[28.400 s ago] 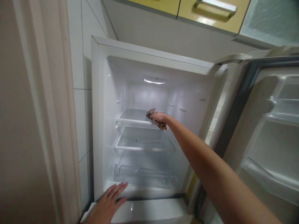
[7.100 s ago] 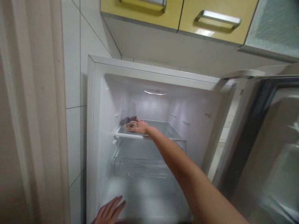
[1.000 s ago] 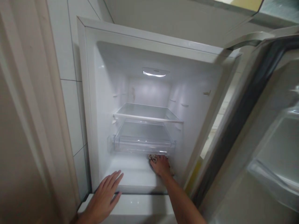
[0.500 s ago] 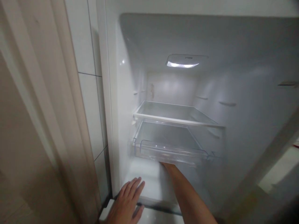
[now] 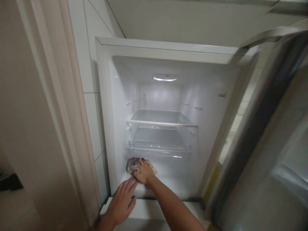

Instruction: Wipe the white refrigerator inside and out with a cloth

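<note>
Inside the refrigerator [image 5: 107, 128], my right hand [image 5: 144, 172] presses a crumpled, brown-and-cream patterned cloth [image 5: 132, 164] near the left side of the lower space. Its fingers curl over the cloth, and part of the cloth is hidden beneath them. My left hand [image 5: 124, 199] is at the front edge of the compartment, fingers stretched out and holding nothing. Its fingertips come close to my right hand; I cannot tell whether they touch. Above both hands is a clear plastic drawer front [image 5: 158, 148].
A glass shelf [image 5: 161, 116] spans the compartment above the drawer level, under a lit lamp [image 5: 165, 77]. The refrigerator door [image 5: 269, 134] stands open on the right. A tiled wall [image 5: 89, 75] and a beige door frame [image 5: 64, 106] border the left.
My right hand has come out from beneath the drawer into sight with the cloth, towards the front left. The view has drawn back, showing more of the refrigerator and its open door.
</note>
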Demonstrator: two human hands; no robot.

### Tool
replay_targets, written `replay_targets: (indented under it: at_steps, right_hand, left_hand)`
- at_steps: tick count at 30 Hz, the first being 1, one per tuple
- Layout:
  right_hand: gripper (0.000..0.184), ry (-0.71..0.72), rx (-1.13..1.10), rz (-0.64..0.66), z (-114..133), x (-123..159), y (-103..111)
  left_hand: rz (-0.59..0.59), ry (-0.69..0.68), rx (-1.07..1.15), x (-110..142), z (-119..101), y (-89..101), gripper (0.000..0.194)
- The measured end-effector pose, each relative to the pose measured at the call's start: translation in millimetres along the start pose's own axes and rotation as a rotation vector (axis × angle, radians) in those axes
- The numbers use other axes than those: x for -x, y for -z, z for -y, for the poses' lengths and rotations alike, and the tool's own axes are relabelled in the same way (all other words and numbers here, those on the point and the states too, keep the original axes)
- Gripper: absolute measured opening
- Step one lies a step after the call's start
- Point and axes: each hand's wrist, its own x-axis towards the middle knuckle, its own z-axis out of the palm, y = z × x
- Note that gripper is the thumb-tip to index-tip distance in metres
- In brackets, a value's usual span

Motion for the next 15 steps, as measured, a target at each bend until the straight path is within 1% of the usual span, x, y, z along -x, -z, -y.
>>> replay_targets:
  at_steps: [2,4,6,8,11,13,15]
  right_hand:
    - [0.060,0.000,0.013,0.002,-3.6,27.8,3.5]
    - [0.065,-0.029,0.041,-0.014,-12.5,52.8,9.1]
    - [0.065,-0.095,0.081,-0.054,-26.2,73.5,16.5]
    - [0.063,-0.202,0.119,-0.109,-43.0,88.6,25.0]
    - [0.064,-0.385,0.162,-0.185,-70.6,100.2,38.1]
    - [0.065,-0.491,0.178,-0.225,-89.1,101.0,45.6]
    - [0.065,-0.569,0.186,-0.264,-107.3,97.3,51.7]
  left_hand:
    - [-0.058,-0.031,-0.011,0.7,2.0,-2.8,0.068]
    - [-0.088,-0.055,-0.018,0.1,3.7,-4.4,0.071]
    - [-0.093,-0.065,-0.014,-1.3,4.6,-4.5,0.074]
    - [-0.090,-0.065,0.004,-2.5,4.7,-3.7,0.076]
    - [-0.084,-0.044,0.037,-3.2,4.1,-2.1,0.078]
    - [-0.066,-0.033,0.044,-3.6,3.6,-0.9,0.080]
    - [-0.056,-0.035,0.032,-4.3,3.2,0.3,0.080]
